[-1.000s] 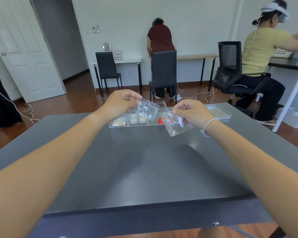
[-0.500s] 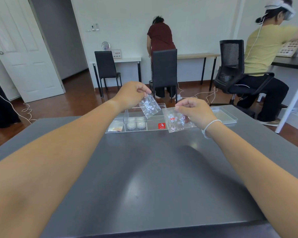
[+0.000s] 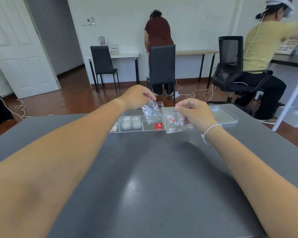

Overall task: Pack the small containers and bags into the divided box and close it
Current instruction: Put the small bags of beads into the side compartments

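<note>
Pinching bags (image 3: 150,110) — left hand (image 3: 138,97) hides box (image 3: 151,130) edge.

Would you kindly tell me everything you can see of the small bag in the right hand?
The bag in the right hand is a small, clear plastic pouch, roughly square, holding tiny silvery-white pieces and a few red ones. The right hand pinches its upper right corner, so it hangs nearly upright above the grey table, overlapping the right end of the clear divided box. Whether it touches the box or the table is unclear.
</note>
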